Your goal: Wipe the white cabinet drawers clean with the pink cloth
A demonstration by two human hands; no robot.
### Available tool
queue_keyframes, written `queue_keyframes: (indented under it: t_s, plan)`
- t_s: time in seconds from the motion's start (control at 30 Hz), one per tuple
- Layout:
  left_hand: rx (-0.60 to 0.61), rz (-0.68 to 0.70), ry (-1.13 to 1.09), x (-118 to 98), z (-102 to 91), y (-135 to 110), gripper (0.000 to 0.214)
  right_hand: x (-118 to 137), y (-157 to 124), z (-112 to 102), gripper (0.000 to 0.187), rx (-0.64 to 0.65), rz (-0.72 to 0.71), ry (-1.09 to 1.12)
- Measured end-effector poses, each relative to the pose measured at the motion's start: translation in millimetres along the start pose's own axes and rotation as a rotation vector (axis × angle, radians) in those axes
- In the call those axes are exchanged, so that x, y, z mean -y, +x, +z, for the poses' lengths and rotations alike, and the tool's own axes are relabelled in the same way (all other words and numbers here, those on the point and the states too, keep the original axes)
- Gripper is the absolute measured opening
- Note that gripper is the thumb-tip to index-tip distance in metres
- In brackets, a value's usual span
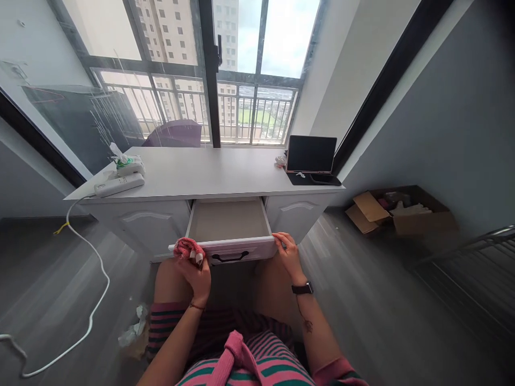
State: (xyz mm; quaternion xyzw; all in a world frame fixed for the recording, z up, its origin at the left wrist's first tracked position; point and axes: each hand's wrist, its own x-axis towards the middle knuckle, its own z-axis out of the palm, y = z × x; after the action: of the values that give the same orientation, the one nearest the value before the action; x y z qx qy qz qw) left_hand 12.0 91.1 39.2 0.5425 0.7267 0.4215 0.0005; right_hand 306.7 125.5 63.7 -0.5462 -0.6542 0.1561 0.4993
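pink cloth [185, 247], white drawer [241, 248], striped dress [257, 359]

My white desk [209, 174]: wipes pack [127, 163] & power strip [119, 185] at left, laptop [311, 158] on mat at right.
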Motion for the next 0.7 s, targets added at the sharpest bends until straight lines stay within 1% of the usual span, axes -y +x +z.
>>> queue_keyframes:
  t_s: [0.03,0.07,0.1,0.13,0.23,0.33,0.43,0.53,0.6,0.67,0.7]
  plan:
    - [-0.074,-0.047,-0.027,-6.3,7.6,-5.0,0.057,0.3,1.0,-1.3,0.031,0.006,-0.001,0.003]
    - [-0.117,-0.075,-0.058,-11.4,14.8,-11.0,0.057,0.7,1.8,-2.4,0.031,0.01,0.0,0.003]
    - [-0.114,-0.07,-0.086,-15.5,21.6,-17.5,0.056,1.3,2.5,-3.3,0.032,0.009,0.002,0.002]
    - [-0.076,-0.037,-0.101,-18.4,27.8,-23.6,0.053,1.9,2.9,-4.0,0.032,0.007,0.007,0.001]
    - [-0.009,0.075,-0.097,-23.3,43.7,-36.8,0.038,3.2,3.8,-6.2,0.035,0.017,0.024,0.015]
    - [0.026,0.231,-0.07,-27.2,58.8,-42.6,0.027,2.8,4.9,-8.6,0.04,0.033,0.042,0.039]
    - [0.133,0.469,-0.027,-34.7,76.5,-47.0,0.028,0.4,6.3,-10.4,0.047,0.039,0.055,0.058]
    - [0.249,0.678,0.058,-47.6,94.3,-52.1,0.042,-2.4,7.2,-11.2,0.052,0.058,0.058,0.062]
    - [0.3,0.81,0.135,-57.6,103.6,-55.0,0.052,-3.3,7.4,-11.5,0.055,0.064,0.066,0.058]
    - [0.357,0.94,0.209,-65.8,110.7,-57.5,0.056,-3.0,7.3,-11.9,0.056,0.063,0.078,0.056]
    - [0.386,0.98,0.229,-68.4,113.6,-58.6,0.057,-2.5,7.2,-12.1,0.056,0.061,0.083,0.055]
